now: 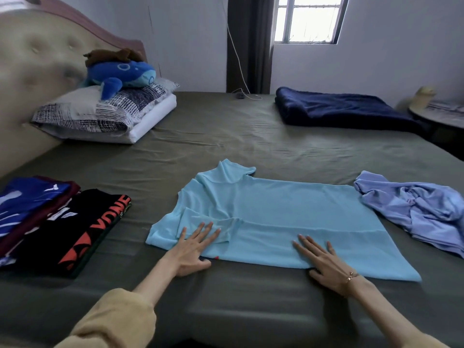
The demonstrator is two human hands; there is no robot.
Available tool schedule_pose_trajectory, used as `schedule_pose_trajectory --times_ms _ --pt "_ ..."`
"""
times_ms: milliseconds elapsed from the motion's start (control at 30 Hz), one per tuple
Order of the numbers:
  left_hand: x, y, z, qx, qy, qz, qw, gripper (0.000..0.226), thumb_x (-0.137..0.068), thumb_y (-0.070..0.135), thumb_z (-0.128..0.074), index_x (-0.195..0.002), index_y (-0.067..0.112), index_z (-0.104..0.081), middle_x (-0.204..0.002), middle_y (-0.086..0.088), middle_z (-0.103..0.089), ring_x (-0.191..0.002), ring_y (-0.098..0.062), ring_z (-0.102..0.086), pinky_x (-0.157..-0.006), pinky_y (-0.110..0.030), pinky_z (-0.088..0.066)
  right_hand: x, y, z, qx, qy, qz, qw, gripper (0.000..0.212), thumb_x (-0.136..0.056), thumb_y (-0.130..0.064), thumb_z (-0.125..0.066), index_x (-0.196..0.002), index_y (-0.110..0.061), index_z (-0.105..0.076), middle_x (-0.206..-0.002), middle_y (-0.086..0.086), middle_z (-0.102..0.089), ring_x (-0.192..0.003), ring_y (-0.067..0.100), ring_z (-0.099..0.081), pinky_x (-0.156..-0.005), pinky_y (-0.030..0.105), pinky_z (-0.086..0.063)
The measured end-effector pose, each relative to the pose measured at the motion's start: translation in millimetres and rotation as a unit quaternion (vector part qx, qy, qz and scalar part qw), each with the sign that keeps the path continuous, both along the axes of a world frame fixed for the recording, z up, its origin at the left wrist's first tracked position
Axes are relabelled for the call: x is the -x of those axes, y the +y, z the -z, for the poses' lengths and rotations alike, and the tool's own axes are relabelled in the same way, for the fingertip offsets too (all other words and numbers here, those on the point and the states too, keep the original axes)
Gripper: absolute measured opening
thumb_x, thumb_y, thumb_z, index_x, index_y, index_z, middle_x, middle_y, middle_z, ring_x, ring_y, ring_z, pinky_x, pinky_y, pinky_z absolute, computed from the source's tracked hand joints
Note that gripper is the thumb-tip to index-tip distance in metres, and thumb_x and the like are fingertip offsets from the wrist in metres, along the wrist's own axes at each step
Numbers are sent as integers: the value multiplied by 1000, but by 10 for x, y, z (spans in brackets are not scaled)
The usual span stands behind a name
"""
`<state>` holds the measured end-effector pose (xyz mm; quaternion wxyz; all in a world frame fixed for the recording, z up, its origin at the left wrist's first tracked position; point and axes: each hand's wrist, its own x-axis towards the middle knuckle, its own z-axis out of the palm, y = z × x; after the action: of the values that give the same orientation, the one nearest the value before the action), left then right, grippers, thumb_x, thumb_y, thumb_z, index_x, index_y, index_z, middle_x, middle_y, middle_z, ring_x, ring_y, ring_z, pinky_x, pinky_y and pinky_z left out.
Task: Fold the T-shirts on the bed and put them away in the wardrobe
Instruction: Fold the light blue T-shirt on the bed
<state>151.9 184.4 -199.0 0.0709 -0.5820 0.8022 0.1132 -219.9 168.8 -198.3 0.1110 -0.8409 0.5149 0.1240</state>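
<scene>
Fingers of your left hand (193, 249) and right hand (324, 262) are lying spread flat on the near folded edge of the light blue T-shirt (276, 217), which is stretching left to right before you.

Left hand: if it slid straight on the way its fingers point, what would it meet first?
The left hand lies flat on the light blue T-shirt, fingers pointing up and slightly right. It would probably first meet the folded-in sleeve just ahead of the fingertips, then more shirt; depth is unclear.

"VONE" in red on black folded shirt (75, 229)
</scene>
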Motion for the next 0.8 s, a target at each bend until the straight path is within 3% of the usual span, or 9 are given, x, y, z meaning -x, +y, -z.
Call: schedule_pose_trajectory --times_ms 100,167,300,433,800 --pt "18 11 -60 -2 -13 -44 999 87 -88 8 -41 -146 32 20 -154 7 26 -143 -17 21 -114 -49 9 141 4 7 33 22 67 997 86 -85 5 -38 -143 -18 20 -155 -1 19 -145 16 11 -115 48 -4" --pt "-6 36 -70 9 -36 -88 995 92 -85 -7 -39 -146 27 21 -155 3 26 -144 -20 19 -115 -51 4 277 28 27 58 31 125 990 87 -85 12 -36 -147 -21 15 -157 0 17 -146 19 9 -113 51 -9" --pt "-60 72 -33 16 -82 -128 988 95 -85 -20 -35 -147 23 22 -155 1 26 -145 -25 17 -117 -51 -6 458 72 86 60 70 194 977 89 -89 11 -36 -147 -31 17 -157 -2 18 -145 24 10 -112 55 -13" --pt "-56 88 -72 -21 -135 -130 982 98 -87 -18 -40 -147 29 21 -155 5 26 -145 -27 14 -113 -57 -15 543 56 92 42 78 205 975 84 -93 8 -34 -147 -32 16 -157 -4 17 -146 26 7 -112 55 -16" --pt "-27 352 -183 -81 -166 -146 972 98 -89 -14 -45 -147 30 21 -155 5 26 -146 -27 13 -111 -61 -18 629 170 120 21 90 193 977 100 -88 -2 -56 -146 -37 18 -156 -7 18 -146 25 3 -110 57 -18"
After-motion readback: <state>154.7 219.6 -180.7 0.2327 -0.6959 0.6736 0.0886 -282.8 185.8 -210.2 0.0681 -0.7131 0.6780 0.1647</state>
